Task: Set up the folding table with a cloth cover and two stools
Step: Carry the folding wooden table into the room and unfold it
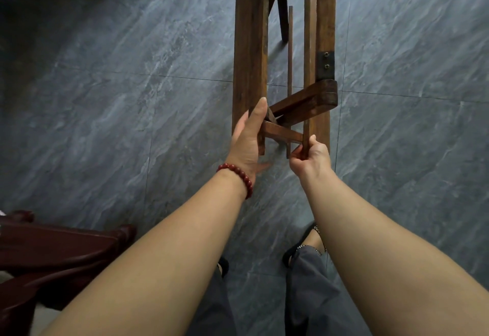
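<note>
My left hand (247, 139) lies flat, fingers straight, against the folded table (250, 44); my right hand (313, 154) pinches its thin slat (307, 44).

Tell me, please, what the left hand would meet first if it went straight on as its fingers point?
The left hand lies along the folding table's wide board, so it would likely just slide up that board. The slanted brace beside its fingertips might catch it first; depth is unclear.

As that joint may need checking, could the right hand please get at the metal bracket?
Probably yes: the right hand pinches a thin slat beside the board bearing the metal bracket, and nothing lies between them, though it must let go first.
</note>
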Demonstrator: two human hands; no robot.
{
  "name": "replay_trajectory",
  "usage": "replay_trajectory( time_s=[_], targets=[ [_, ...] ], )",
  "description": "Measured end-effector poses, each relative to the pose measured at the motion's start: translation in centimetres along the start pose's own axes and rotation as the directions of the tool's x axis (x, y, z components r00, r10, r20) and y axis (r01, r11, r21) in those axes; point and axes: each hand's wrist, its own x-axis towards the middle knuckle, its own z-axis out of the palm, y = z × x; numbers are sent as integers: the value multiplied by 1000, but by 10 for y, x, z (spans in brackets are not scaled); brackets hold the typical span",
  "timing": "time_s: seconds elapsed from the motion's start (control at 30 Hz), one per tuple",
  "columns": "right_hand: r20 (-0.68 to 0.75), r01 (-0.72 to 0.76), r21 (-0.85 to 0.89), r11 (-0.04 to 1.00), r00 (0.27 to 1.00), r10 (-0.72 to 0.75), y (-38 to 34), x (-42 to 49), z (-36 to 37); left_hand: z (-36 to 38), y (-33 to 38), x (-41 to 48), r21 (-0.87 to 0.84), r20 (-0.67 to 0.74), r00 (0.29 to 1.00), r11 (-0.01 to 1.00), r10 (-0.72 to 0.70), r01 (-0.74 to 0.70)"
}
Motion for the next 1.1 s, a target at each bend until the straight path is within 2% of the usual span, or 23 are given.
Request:
replay_trajectory(
  time_s=[0.07, 0.27, 0.43, 0.57, 0.73, 0.9, 1.1],
  targets=[
    [-1, 10, -21, 1000, 1000, -10, -5, -6, -1, -2, 3, -3, -9, -44, 999, 1000, -12, 12],
    [-31, 72, -57, 996, 997, -73, -27, -23, -7, -2, 15, -16, -47, -60, 998, 999, -21, 18],
    [17, 140, -69, 988, 990, -140, -41, -45, -12, 4, 14, -20, -79, -121, 990, 995, -66, 56],
    [57, 215, -87, 973, 976, -211, -43, -60, -16, 7, 13, -21, -72, -204, 978, 997, -38, 24],
    [53, 232, -41, 972, 972, -229, -44, -69, -18, 6, 13, -23, -85, -173, 983, 995, -68, 54],
    [48, 191, -24, 981, 981, -189, -41, -68, -18, -4, -12, -28, -351, -150, 976, 932, -156, 95],
    [55, 151, 3, 989, 987, -151, -41, -62, -18, -14, -29, 1, -449, -154, 950, 876, -271, 177]
  ],
)
